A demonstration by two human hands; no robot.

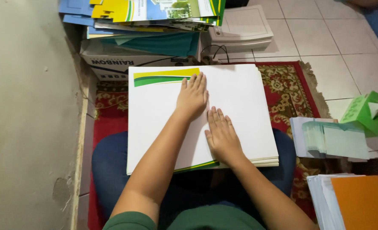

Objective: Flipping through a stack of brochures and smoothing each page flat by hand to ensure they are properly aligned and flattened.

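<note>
Two flat, empty hands, our left hand (193, 96) and right hand (222, 135), press the white sheet (236, 91) atop our lap stack (265, 161), unfolded yet.

Beyond the hands, at the far edge of the white sheets they press, lies a white cardboard box (112, 64) with dark lettering on its side, buried under a heap of blue, yellow and green printed folders (155, 10). Well off to the right of the right hand stands a bright green tissue box (363, 111), tilted, with white tissue at its top.
</note>
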